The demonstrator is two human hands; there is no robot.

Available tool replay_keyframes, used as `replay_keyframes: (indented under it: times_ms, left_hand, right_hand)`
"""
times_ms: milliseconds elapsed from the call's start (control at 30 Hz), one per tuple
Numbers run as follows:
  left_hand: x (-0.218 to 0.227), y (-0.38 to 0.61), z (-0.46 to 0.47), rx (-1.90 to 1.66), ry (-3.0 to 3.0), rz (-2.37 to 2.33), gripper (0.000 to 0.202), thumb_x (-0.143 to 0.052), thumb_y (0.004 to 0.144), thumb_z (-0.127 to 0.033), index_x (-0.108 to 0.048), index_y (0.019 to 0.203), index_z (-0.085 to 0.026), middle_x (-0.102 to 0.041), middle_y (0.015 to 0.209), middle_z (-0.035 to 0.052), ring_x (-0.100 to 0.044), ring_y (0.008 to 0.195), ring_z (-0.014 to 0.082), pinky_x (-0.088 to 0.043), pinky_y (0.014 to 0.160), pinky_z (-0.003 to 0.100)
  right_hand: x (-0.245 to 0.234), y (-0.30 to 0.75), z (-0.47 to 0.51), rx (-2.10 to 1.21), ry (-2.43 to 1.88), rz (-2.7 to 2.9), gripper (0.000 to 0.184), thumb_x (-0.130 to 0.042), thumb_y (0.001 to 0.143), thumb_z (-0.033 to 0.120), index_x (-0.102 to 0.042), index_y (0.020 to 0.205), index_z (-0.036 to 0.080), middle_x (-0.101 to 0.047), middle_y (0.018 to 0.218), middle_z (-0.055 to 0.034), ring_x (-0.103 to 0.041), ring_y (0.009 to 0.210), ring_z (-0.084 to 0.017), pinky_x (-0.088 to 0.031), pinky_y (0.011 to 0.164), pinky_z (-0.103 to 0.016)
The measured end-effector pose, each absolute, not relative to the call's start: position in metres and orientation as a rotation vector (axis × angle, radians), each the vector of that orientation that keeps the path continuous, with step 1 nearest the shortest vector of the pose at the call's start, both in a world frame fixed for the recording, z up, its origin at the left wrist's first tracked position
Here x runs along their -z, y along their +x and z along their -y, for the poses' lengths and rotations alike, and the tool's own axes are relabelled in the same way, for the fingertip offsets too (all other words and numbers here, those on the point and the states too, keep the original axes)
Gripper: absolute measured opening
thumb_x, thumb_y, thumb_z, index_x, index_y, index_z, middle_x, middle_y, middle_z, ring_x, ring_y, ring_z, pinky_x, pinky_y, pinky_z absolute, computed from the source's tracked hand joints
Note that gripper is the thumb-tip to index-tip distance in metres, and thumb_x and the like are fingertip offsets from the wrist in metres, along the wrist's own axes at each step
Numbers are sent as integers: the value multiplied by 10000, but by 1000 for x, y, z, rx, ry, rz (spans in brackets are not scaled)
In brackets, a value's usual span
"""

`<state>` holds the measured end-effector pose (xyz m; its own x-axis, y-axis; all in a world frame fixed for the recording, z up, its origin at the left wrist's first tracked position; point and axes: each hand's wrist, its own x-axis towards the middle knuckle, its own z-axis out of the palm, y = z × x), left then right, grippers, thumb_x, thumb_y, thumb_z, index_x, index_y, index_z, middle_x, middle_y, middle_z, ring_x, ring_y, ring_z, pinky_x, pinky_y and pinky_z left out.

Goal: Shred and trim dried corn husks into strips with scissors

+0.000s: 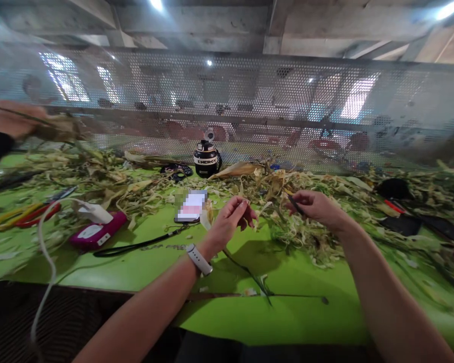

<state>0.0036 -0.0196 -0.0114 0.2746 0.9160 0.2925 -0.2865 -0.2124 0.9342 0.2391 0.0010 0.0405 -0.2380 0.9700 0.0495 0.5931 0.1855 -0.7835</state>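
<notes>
My left hand (232, 218), with a white watch band (199, 260) at the wrist, is held above the green table. Its thumb and fingers are pinched together; whatever is between them is too small to make out. A pale dried husk (208, 216) shows behind this hand, and a thin dark stem (245, 269) runs from beneath it toward the table's front. I cannot tell whether the hand holds the stem. My right hand (314, 205) grips a slim dark tool (295, 205) with a yellow part, beside a heap of husk scraps (310, 242).
A phone (191, 205), a magenta power bank (98, 231) with a white cable, and scissors (26, 214) lie on the left. A black bottle (206, 160) stands before the perforated metal screen (242, 101). At far left is another person's hand (13, 118). Black items lie right.
</notes>
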Motion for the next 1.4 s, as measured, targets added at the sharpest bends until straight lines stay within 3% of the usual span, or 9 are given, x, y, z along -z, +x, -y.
replay_keyframes:
  times_ms: [200, 367, 467, 600, 700, 767, 1000, 1200, 1400]
  left_hand:
    - [12, 5, 23, -1189, 1427, -683, 218, -479, 861, -395, -457, 826, -181, -622, 732, 2, -563, 559, 78, -367, 475, 185]
    - [13, 7, 24, -1171, 1476, -692, 194, -467, 872, -362, -460, 816, -176, -625, 720, 3, -556, 545, 72, -360, 470, 185]
    - [14, 8, 24, -1146, 1511, -715, 204, -459, 875, -368, -466, 813, -174, -629, 729, 10, -563, 549, 76, -364, 470, 189]
    - [17, 10, 24, -1137, 1557, -737, 218, -455, 875, -389, -460, 830, -176, -623, 724, 6, -568, 547, 81, -369, 470, 192]
    - [21, 12, 23, -1120, 1599, -717, 245, -443, 876, -413, -455, 818, -176, -614, 712, 7, -563, 540, 80, -368, 464, 192]
    - [23, 13, 23, -1116, 1614, -703, 257, -442, 874, -425, -463, 822, -174, -605, 705, 5, -560, 544, 80, -373, 467, 193]
    - [25, 13, 22, -1115, 1612, -692, 290, -468, 858, -448, -507, 881, -161, -598, 696, 8, -571, 569, 91, -402, 495, 208]
    - [23, 14, 22, -1182, 1589, -684, 283, -488, 850, -435, -521, 871, -155, -608, 691, 16, -583, 591, 104, -421, 508, 214]
    - [22, 14, 22, -1142, 1580, -682, 340, -479, 844, -438, -540, 999, -141, -662, 729, 47, -616, 597, 120, -414, 508, 211]
  right_hand:
    - [-31, 282, -19, -261, -1991, 2116, 316, -592, 672, 496, -664, 681, 189, -583, 590, 12, -468, 536, -110, -278, 498, -232]
    - [-29, 286, -20, -99, -2270, 2000, 276, -600, 685, 474, -688, 652, 214, -584, 599, -23, -487, 549, -141, -281, 498, -250]
    - [-34, 285, -19, -203, -2312, 2045, 244, -625, 693, 385, -648, 553, 185, -581, 564, -39, -494, 534, -144, -283, 495, -254]
    - [-45, 266, -6, -177, -2108, 1990, 217, -576, 764, 334, -642, 636, 172, -618, 628, -37, -524, 571, -148, -318, 531, -247]
    - [-48, 229, 11, -323, -1639, 2056, 387, -376, 891, 463, -611, 796, 171, -632, 696, -33, -523, 570, -128, -338, 539, -229]
    - [-42, 204, 22, -463, -1409, 2255, 432, -276, 928, 471, -575, 837, 172, -623, 720, -34, -525, 586, -120, -340, 552, -221]
    - [-13, 173, 26, -152, -1212, 2331, 361, -299, 953, 352, -543, 756, 172, -574, 730, -42, -512, 676, -135, -342, 644, -237]
    - [-9, 172, 25, -179, -1076, 2205, 314, -364, 935, 315, -622, 835, 167, -610, 787, -54, -546, 738, -146, -394, 697, -245]
    - [-7, 171, 21, -113, -938, 1956, 195, -501, 874, 269, -680, 863, 191, -617, 843, -64, -561, 825, -164, -446, 726, -266]
